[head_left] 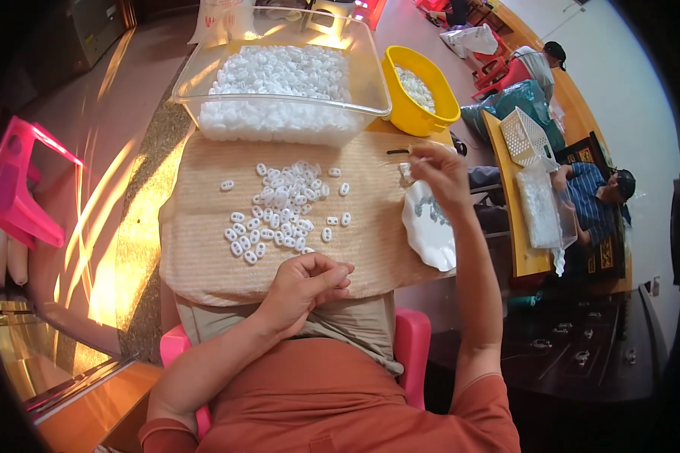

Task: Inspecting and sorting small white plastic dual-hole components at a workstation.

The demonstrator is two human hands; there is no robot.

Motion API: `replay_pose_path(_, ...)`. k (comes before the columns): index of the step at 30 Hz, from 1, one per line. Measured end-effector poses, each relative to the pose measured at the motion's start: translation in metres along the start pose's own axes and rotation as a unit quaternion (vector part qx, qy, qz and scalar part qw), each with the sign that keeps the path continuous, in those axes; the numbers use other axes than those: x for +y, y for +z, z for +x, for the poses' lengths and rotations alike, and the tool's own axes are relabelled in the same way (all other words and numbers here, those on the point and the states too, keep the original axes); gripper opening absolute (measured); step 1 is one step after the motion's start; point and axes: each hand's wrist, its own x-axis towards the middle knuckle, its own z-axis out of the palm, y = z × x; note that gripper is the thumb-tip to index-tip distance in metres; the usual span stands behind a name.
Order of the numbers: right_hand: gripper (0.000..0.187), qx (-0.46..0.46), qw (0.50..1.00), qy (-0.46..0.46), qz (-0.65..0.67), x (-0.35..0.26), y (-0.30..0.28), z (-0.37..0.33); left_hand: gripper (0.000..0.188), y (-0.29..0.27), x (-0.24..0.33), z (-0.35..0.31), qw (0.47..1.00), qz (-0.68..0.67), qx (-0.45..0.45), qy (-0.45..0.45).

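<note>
My left hand (304,291) is closed above the near edge of the cloth-covered table, thumb pressed to the curled fingers. Anything held in it is too small or hidden to make out. My right hand (444,177) is raised over the table's right side, fingertips pinched together. A thin dark stick-like thing (397,152) shows at those fingertips; whether it is held or lies behind them is unclear. Beneath this hand is a white wavy-edged dish (429,234) with small grey pieces (433,211). Small white oval two-holed pieces (279,198) lie in a loose heap left of centre.
A clear plastic bin (279,100) full of white pieces stands at the back, beside a yellow tub (448,106) of pale pieces. At the left is a pink stool (34,181). A person in a striped shirt (591,189) sits at another table (533,260) on the right.
</note>
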Motion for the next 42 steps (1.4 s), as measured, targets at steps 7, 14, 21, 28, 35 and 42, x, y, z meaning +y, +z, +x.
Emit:
replay_pose_path(7, 0.020, -0.116, 0.974, -0.012, -0.193, -0.012, 0.052, -0.048, 0.010, 0.001, -0.005, -0.001, 0.999, 0.032, 0.008, 0.000)
replay_pose_path(14, 0.023, -0.157, 0.946, -0.096, -0.265, -0.010, 0.074, -0.060, 0.011, 0.001, -0.008, -0.002, 0.999, 0.049, 0.010, 0.008)
replay_pose_path(21, 0.023, -0.180, 0.923, -0.080, -0.331, -0.023, 0.089, -0.067, 0.009, 0.000, -0.007, -0.002, 0.998, 0.050, 0.005, 0.028)
replay_pose_path(28, 0.019, -0.157, 0.915, -0.095, -0.360, -0.033, 0.104, -0.067, 0.009, -0.001, -0.008, -0.001, 0.999, 0.037, 0.020, 0.032)
replay_pose_path(35, 0.011, -0.168, 0.905, -0.116, -0.374, -0.021, 0.108, -0.068, 0.008, 0.000, -0.008, -0.002, 0.998, 0.049, 0.037, 0.034)
replay_pose_path(42, 0.009, -0.112, 0.950, -0.182, -0.229, -0.027, 0.106, -0.089, 0.012, 0.000, -0.003, 0.000, 0.998, -0.020, 0.051, 0.039)
